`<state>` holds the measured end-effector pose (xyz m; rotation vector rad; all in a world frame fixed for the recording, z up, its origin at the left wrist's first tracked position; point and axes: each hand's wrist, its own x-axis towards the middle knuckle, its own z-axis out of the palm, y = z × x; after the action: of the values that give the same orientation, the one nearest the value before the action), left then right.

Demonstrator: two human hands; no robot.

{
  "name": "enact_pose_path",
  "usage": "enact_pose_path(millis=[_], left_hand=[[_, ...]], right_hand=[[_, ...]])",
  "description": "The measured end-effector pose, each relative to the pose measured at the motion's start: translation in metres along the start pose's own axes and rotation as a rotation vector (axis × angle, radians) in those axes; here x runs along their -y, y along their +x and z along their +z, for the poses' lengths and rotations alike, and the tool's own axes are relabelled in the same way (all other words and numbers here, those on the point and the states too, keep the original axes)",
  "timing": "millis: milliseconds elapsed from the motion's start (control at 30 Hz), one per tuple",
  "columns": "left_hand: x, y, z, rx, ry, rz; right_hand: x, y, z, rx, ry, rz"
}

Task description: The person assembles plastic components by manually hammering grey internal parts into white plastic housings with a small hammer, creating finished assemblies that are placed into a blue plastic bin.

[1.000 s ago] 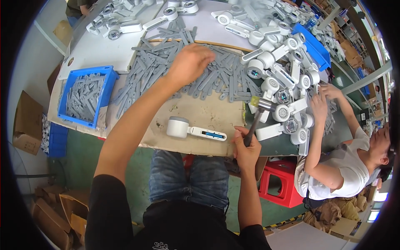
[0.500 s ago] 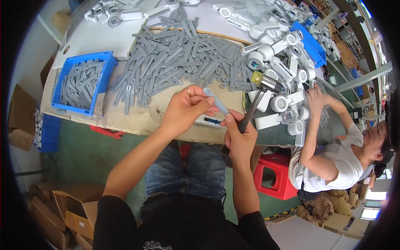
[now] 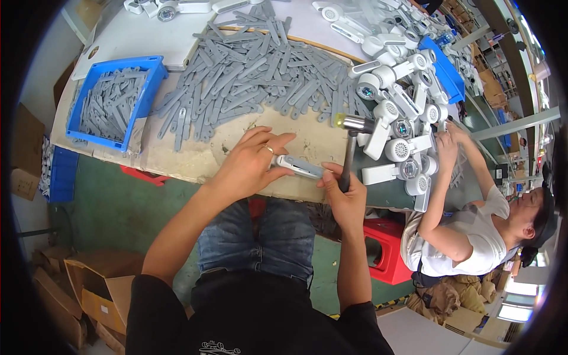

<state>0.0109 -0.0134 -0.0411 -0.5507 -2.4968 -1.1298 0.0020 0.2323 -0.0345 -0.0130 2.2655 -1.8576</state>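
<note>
two hands (image 3: 242,164) (image 3: 347,201) hold one hammer (image 3: 349,152), one white handle (image 3: 300,167).

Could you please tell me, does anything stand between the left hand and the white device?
Nothing visible stands between them: the left hand covers one end of the white device. The right hand, at the other end, holds a hammer, but this stands beyond that end, out of the left hand's way.
</note>
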Motion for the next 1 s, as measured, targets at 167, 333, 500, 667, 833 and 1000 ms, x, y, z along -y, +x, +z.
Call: enact_pose_path(millis=[167,333,500,667,833,1000], left_hand=[[0.003,-0.001,-0.002,-0.01,0.003,0.023],[0.006,-0.003,-0.001,-0.015,0.005,0.038],[0.011,0.001,-0.002,-0.002,0.123,0.27],[0.012,0.002,0.0,0.003,0.173,0.293],[0.012,0.004,-0.001,-0.002,0.181,0.285],[0.014,0.006,-0.006,0.02,0.158,0.323]], right_hand=[[0.006,0.004,0.004,0.032,-0.1,-0.088],[0.01,0.012,-0.001,0.096,-0.15,-0.08],[0.019,0.02,-0.005,0.198,-0.206,-0.012],[0.026,0.016,0.0,0.138,-0.289,0.104],[0.017,0.021,0.002,0.172,0.02,0.292],[0.009,0.024,0.007,0.168,0.171,0.286]])
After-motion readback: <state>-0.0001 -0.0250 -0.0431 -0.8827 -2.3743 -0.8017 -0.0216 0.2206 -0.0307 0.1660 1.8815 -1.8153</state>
